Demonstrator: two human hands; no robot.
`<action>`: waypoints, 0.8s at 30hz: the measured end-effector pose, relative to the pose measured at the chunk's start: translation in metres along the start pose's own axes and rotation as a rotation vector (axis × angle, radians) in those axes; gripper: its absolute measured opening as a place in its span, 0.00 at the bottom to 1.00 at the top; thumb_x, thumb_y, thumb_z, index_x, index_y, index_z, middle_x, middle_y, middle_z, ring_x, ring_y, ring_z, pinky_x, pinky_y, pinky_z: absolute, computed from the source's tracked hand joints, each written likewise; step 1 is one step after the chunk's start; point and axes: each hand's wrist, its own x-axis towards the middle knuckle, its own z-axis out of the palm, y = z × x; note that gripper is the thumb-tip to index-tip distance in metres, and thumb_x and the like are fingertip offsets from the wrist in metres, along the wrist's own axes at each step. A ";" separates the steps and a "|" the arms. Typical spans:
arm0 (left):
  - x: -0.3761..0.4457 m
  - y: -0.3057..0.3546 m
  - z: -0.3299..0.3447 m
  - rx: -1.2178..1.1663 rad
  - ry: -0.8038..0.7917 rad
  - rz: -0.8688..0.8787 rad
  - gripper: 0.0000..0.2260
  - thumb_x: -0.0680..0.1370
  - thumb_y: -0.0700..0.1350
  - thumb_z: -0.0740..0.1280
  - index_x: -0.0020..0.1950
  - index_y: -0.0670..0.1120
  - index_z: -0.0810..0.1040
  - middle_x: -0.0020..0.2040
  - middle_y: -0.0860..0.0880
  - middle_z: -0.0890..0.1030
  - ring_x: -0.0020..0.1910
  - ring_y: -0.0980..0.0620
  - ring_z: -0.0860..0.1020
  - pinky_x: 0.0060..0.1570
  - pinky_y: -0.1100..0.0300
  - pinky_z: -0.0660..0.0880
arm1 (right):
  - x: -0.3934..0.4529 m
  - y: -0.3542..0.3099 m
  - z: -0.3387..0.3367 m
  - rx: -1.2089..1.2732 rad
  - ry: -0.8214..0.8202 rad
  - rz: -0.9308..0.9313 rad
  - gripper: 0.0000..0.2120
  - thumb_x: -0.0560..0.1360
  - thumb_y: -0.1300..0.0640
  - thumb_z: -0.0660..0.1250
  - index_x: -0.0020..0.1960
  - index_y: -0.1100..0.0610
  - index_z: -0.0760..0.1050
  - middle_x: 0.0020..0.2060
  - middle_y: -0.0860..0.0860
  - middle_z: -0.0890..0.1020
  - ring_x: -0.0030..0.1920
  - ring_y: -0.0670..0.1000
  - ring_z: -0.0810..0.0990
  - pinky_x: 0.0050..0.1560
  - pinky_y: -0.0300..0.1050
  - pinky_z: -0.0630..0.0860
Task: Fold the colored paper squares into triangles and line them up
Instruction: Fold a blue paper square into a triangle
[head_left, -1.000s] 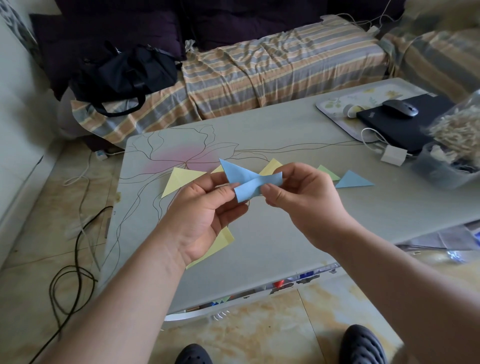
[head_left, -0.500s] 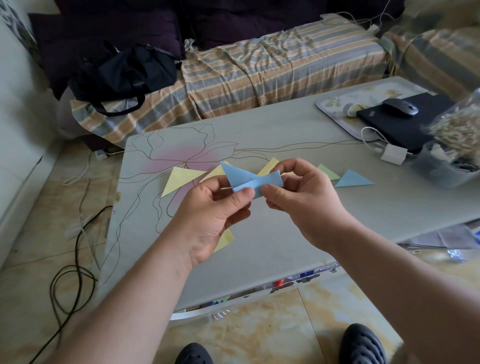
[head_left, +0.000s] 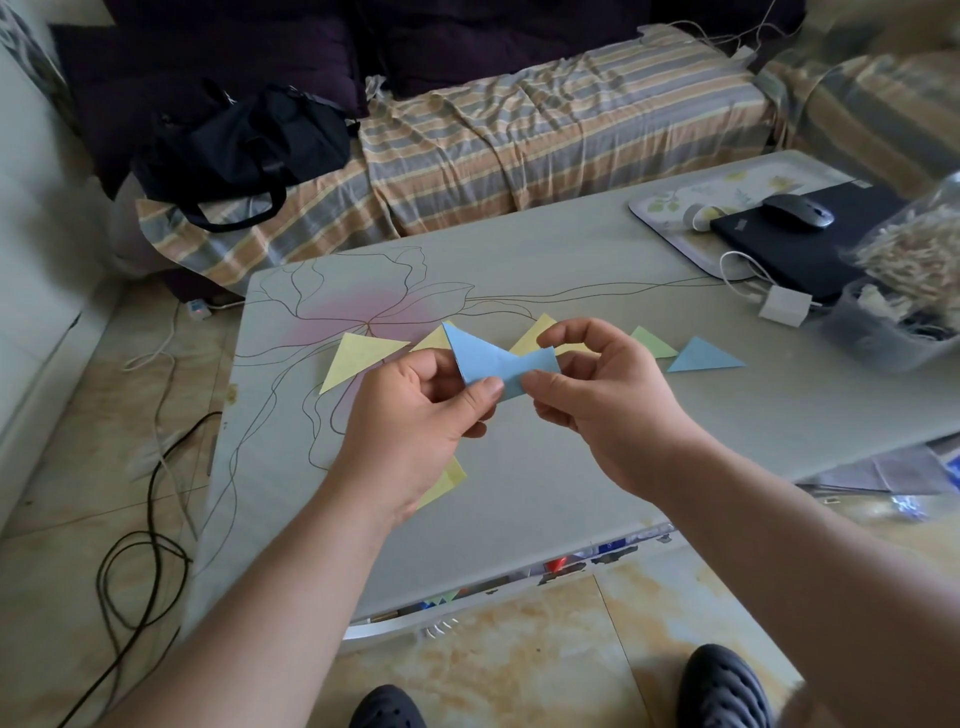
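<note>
Both hands hold one blue paper (head_left: 498, 361) above the grey table (head_left: 597, 457), partly folded, with one pointed corner sticking up at the left. My left hand (head_left: 415, 421) pinches its left end and my right hand (head_left: 597, 395) pinches its right end. Behind the hands a row of folded triangles lies on the table: a yellow triangle (head_left: 358, 356) at the left, two more yellow ones partly hidden, a green triangle (head_left: 652, 343) and a blue triangle (head_left: 701, 356) at the right. A yellow paper (head_left: 449, 478) peeks out under my left wrist.
At the table's far right lie a black laptop (head_left: 795, 244) with a mouse (head_left: 797, 210), a white charger (head_left: 784, 305) and a plastic tub (head_left: 883, 332) with a bag. A striped sofa with a black bag (head_left: 244, 150) stands behind. Cables run over the floor at the left.
The blue paper's fold has been pressed flatter between both hands, and its right part has been drawn in. The hands stayed in about the same place above the table.
</note>
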 end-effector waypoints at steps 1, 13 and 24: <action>0.000 0.000 0.000 0.020 0.002 0.016 0.06 0.77 0.37 0.76 0.50 0.47 0.86 0.40 0.46 0.87 0.37 0.52 0.83 0.39 0.60 0.81 | 0.001 0.000 0.000 -0.010 0.007 0.004 0.12 0.75 0.70 0.73 0.52 0.56 0.77 0.35 0.54 0.82 0.35 0.54 0.77 0.49 0.52 0.80; 0.001 -0.002 0.002 -0.151 -0.034 -0.061 0.07 0.79 0.37 0.73 0.54 0.45 0.84 0.44 0.47 0.87 0.40 0.52 0.83 0.42 0.61 0.80 | -0.006 0.007 0.007 0.054 -0.271 0.255 0.02 0.80 0.58 0.70 0.51 0.56 0.81 0.40 0.50 0.81 0.41 0.50 0.78 0.51 0.48 0.76; 0.000 0.000 0.001 -0.226 -0.158 -0.152 0.07 0.80 0.35 0.70 0.53 0.44 0.85 0.39 0.49 0.84 0.37 0.56 0.80 0.41 0.63 0.80 | -0.003 0.005 0.004 0.002 -0.175 0.182 0.04 0.80 0.58 0.70 0.47 0.56 0.81 0.36 0.50 0.82 0.38 0.50 0.80 0.49 0.48 0.77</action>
